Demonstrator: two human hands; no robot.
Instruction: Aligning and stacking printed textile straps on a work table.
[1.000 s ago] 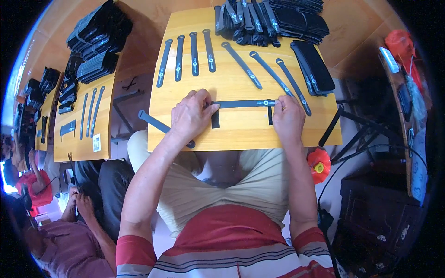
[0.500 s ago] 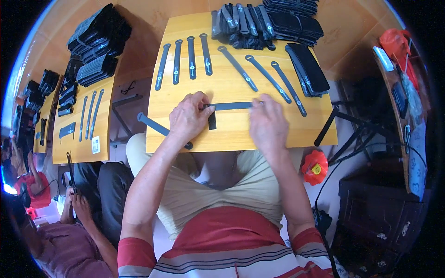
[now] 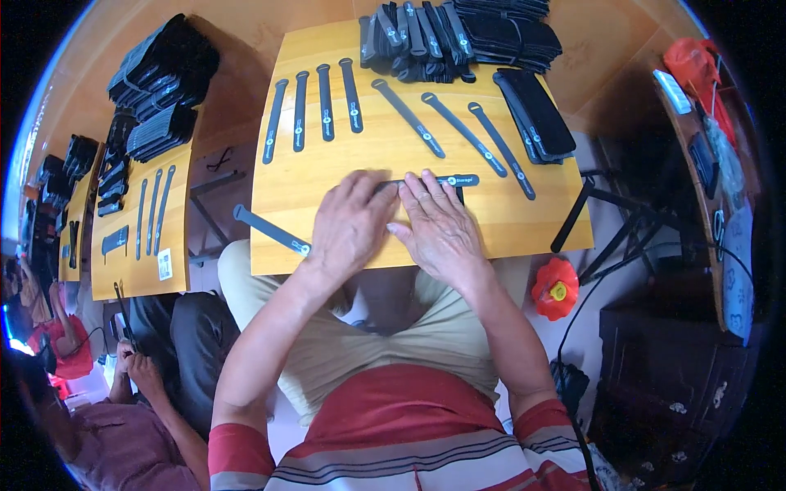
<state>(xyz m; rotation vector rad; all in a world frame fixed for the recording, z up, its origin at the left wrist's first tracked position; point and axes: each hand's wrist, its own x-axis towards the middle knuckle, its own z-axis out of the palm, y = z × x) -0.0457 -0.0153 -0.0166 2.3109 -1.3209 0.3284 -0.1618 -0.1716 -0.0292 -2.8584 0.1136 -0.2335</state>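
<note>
A dark grey hook-and-loop strap (image 3: 465, 180) lies crosswise on the wooden table in front of me, its rounded printed end showing to the right. My right hand (image 3: 438, 225) rests flat over the strap's middle, fingers stretched out. A short black piece shows just below the strap, mostly covered by this hand. Close beside it, my left hand (image 3: 352, 219) is at the strap's left part, its fingertips smeared by motion and hiding that end. Left of my left wrist, a single loose strap (image 3: 272, 230) lies slanted near the table's front edge.
Several straps with looped ends (image 3: 326, 102) lie spread over the far half of the table (image 3: 524, 233). Strap bundles (image 3: 417, 41) and black stacks (image 3: 512, 37) fill the back, with a flat pile (image 3: 536, 119) at right. A co-worker's hands (image 3: 139, 368) hold a strap at lower left.
My right hand has come left and flattened onto the strap. The strap's printed end now shows to its right. My left hand has shifted slightly and its fingers are moving.
</note>
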